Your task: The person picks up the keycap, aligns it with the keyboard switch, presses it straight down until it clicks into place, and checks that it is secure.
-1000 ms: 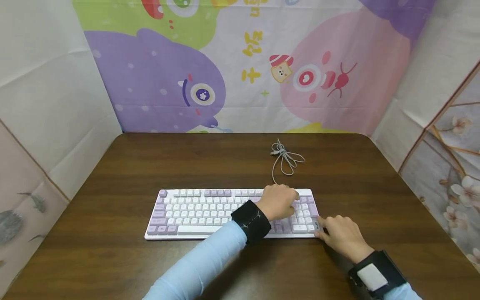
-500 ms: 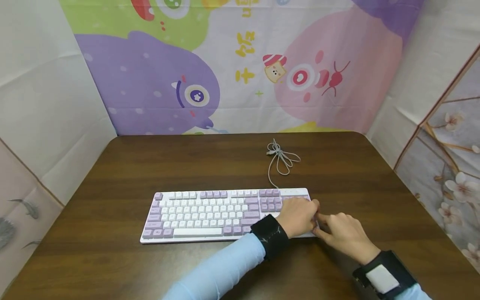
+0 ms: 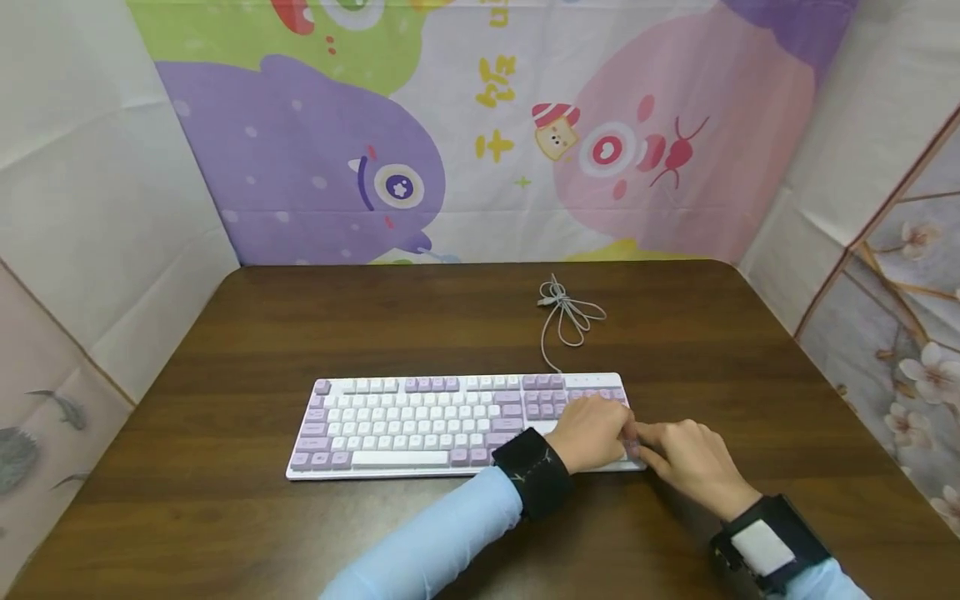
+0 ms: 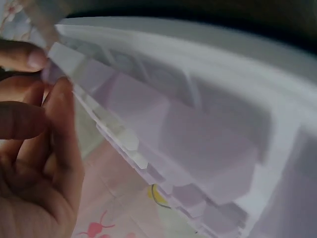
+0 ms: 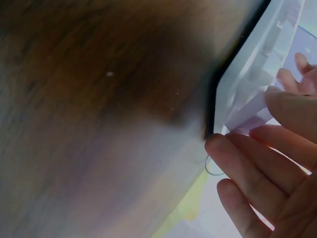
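A white and lavender keyboard lies on the brown table, its cable end at the back. At its front right corner my right hand has thumb and fingers around a lavender keycap, one fingertip right at the keyboard's dark lower edge. My left hand reaches across the number pad, fingers bent, their tips close against the right hand's at that corner. In the left wrist view fingers gather around a small purple piece at the row's end. I cannot tell whether the left fingers grip it.
A thin cable, looped in a bundle, lies behind the keyboard. A patterned cloth with cartoon figures hangs behind the table. Pale cloth walls rise at both sides. Black bands wrap both wrists.
My left hand has moved right and toward me, from the top of the number pad to the corner beside my right hand. The right hand has stayed at that corner.
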The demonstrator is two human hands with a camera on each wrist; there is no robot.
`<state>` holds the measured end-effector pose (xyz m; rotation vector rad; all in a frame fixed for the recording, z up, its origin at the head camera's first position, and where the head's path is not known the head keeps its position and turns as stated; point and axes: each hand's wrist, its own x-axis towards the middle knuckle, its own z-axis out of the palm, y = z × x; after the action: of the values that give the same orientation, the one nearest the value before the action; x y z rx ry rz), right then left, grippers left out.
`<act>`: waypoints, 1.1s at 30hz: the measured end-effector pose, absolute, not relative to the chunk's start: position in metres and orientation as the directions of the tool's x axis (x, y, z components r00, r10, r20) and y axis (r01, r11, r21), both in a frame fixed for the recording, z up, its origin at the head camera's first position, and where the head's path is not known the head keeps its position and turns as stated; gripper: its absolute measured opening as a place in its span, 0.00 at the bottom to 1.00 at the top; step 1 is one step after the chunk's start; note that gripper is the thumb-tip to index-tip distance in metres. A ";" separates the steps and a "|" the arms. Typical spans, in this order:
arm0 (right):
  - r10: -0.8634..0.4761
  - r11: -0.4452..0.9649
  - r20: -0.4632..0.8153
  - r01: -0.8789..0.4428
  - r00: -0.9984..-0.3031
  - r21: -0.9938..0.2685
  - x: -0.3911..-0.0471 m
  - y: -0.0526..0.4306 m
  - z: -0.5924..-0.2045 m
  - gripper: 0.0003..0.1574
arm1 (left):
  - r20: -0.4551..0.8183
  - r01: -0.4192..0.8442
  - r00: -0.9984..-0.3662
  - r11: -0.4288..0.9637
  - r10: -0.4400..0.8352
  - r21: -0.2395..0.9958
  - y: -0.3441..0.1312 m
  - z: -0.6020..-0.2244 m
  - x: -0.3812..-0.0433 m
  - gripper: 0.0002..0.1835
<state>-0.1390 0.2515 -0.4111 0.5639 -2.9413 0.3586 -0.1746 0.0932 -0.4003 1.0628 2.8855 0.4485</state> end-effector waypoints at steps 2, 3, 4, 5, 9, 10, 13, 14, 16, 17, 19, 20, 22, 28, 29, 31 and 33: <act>-0.344 0.902 0.178 -0.377 -0.922 -0.209 -0.141 0.252 -0.412 0.11 | 0.033 0.624 -0.759 0.712 0.650 0.323 0.091 -0.399 -0.175 0.10; -0.340 0.902 0.181 -0.374 -0.923 -0.214 -0.141 0.251 -0.413 0.11 | 0.020 0.623 -0.754 0.705 0.657 0.340 0.090 -0.399 -0.175 0.11; -0.334 0.903 0.185 -0.370 -0.924 -0.218 -0.142 0.252 -0.413 0.12 | 0.011 0.622 -0.750 0.699 0.662 0.353 0.089 -0.399 -0.175 0.12; -0.328 0.903 0.185 -0.364 -0.927 -0.226 -0.143 0.251 -0.413 0.12 | 0.008 0.623 -0.747 0.695 0.665 0.360 0.089 -0.399 -0.175 0.12; -0.324 0.904 0.182 -0.360 -0.929 -0.231 -0.144 0.251 -0.410 0.17 | -0.012 0.606 -0.751 0.697 0.660 0.383 0.086 -0.398 -0.175 0.13; -0.330 0.904 0.181 -0.365 -0.927 -0.221 -0.144 0.250 -0.409 0.17 | -0.013 0.601 -0.756 0.701 0.655 0.384 0.085 -0.398 -0.175 0.13; -0.362 0.901 0.180 -0.393 -0.914 -0.184 -0.144 0.248 -0.407 0.16 | -0.008 0.589 -0.770 0.716 0.638 0.375 0.083 -0.398 -0.173 0.13; -0.375 0.898 0.178 -0.404 -0.910 -0.176 -0.145 0.247 -0.406 0.15 | 0.000 0.592 -0.772 0.719 0.636 0.365 0.082 -0.398 -0.173 0.13; -0.400 0.891 0.170 -0.425 -0.901 -0.159 -0.145 0.245 -0.404 0.15 | 0.019 0.612 -0.766 0.721 0.642 0.326 0.080 -0.398 -0.172 0.15; -0.409 0.888 0.170 -0.434 -0.897 -0.151 -0.146 0.244 -0.403 0.15 | 0.029 0.625 -0.761 0.720 0.649 0.302 0.079 -0.398 -0.171 0.16; -0.423 0.883 0.166 -0.446 -0.891 -0.143 -0.147 0.244 -0.401 0.15 | 0.046 0.657 -0.743 0.713 0.668 0.247 0.076 -0.399 -0.170 0.17; -0.429 0.881 0.166 -0.452 -0.888 -0.139 -0.148 0.244 -0.401 0.16 | 0.054 0.671 -0.733 0.708 0.678 0.220 0.075 -0.399 -0.169 0.18; -0.430 0.882 0.163 -0.452 -0.888 -0.133 -0.150 0.245 -0.399 0.17 | 0.067 0.699 -0.711 0.693 0.700 0.174 0.074 -0.401 -0.167 0.18; -0.433 0.885 0.105 -0.445 -0.895 -0.140 -0.154 0.245 -0.395 0.18 | 0.078 0.724 -0.689 0.681 0.721 0.108 0.070 -0.402 -0.164 0.16; -0.439 0.883 0.094 -0.449 -0.894 -0.140 -0.154 0.245 -0.394 0.18 | 0.075 0.723 -0.691 0.683 0.719 0.103 0.070 -0.403 -0.164 0.16; -0.449 0.879 0.086 -0.457 -0.889 -0.139 -0.155 0.245 -0.394 0.18 | 0.067 0.719 -0.694 0.687 0.717 0.103 0.069 -0.402 -0.163 0.17; -0.459 0.873 0.085 -0.467 -0.884 -0.138 -0.155 0.244 -0.394 0.17 | 0.057 0.720 -0.693 0.686 0.719 0.104 0.068 -0.402 -0.163 0.18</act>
<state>-0.1546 0.2442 -0.3941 0.7404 -2.9924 0.2400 -0.1628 0.0681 -0.4024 1.2352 2.8955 0.1865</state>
